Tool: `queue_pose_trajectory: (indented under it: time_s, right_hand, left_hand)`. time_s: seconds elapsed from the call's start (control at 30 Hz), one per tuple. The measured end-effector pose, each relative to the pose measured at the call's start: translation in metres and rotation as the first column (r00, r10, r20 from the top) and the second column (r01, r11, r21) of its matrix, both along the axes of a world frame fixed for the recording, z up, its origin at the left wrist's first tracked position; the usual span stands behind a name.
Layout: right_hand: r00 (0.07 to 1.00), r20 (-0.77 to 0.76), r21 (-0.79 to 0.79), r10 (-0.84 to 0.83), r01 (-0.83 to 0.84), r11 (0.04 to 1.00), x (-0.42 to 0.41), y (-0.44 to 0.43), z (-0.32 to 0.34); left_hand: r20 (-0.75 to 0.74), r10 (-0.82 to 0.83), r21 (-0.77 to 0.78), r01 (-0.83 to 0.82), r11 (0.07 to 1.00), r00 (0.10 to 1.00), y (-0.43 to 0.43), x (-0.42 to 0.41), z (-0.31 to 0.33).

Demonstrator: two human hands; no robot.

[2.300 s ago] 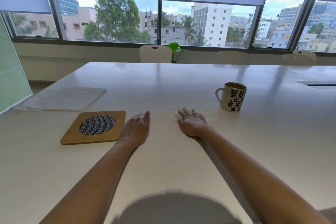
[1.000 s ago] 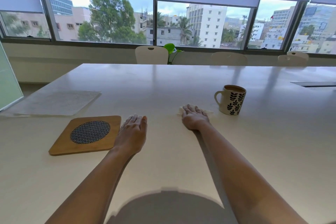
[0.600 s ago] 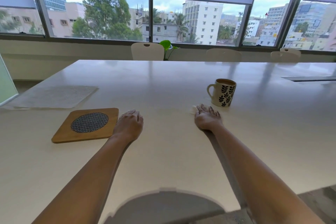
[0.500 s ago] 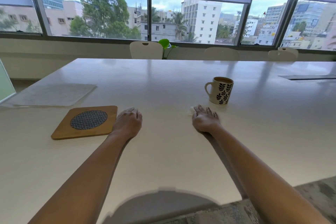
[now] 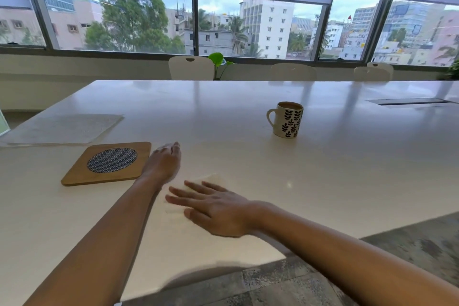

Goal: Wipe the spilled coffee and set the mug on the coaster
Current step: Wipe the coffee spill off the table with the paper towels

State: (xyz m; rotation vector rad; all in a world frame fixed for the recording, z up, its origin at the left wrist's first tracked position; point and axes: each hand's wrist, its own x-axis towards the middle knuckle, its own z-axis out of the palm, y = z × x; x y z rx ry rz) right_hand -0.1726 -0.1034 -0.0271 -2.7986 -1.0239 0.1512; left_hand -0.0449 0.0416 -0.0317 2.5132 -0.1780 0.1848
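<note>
Mug (image 5: 288, 120) stands upright on the worktop (image 5: 323, 181), well right of the coaster (image 5: 109, 163), not yet moved. The right hand (image 5: 216, 208), fingers spread flat on a pale cloth (image 5: 206, 177), has swept from beside the mug to just right of the coaster, so wiping seems still under way; the left hand (image 5: 164, 161) rests loosely curled at the coaster's edge.

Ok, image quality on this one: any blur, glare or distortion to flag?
Head view: motion blur smears the right hand and the tissue under it; the left hand is slightly soft; mug and coaster are sharp. Same view: window light streaks across the glossy table, and the wide lens bows the window frames.
</note>
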Motion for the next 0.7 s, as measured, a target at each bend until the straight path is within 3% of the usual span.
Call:
queue_pose_trajectory:
  time_s: [0.13,0.33,0.4,0.47,0.7]
  right_hand:
    - [1.0,-0.003,0.019,-0.024,0.024,1.0,-0.006,-0.046,-0.003]
    - [0.903,0.001,-0.039,-0.431,0.43,0.902,0.035,-0.131,-0.003]
    - [0.879,-0.012,-0.049,-0.477,0.476,0.878,0.05,-0.131,-0.002]
    - [0.9,-0.014,-0.041,-0.436,0.435,0.899,0.058,-0.112,-0.004]
    - [0.998,0.0,-0.03,-0.062,0.062,0.998,0.078,-0.017,-0.009]
  left_hand:
    - [-0.006,0.005,-0.003,-0.005,1.0,1.0,0.001,0.001,0.001]
    - [-0.023,0.002,0.023,-0.001,1.0,1.0,-0.001,0.003,0.0]
    - [-0.022,0.003,0.043,-0.002,0.999,1.0,-0.001,0.005,0.0]
    - [-0.007,0.012,0.045,-0.012,0.999,1.0,-0.001,0.006,-0.002]
    - [0.012,-0.006,0.059,0.006,0.998,1.0,0.0,0.008,-0.004]
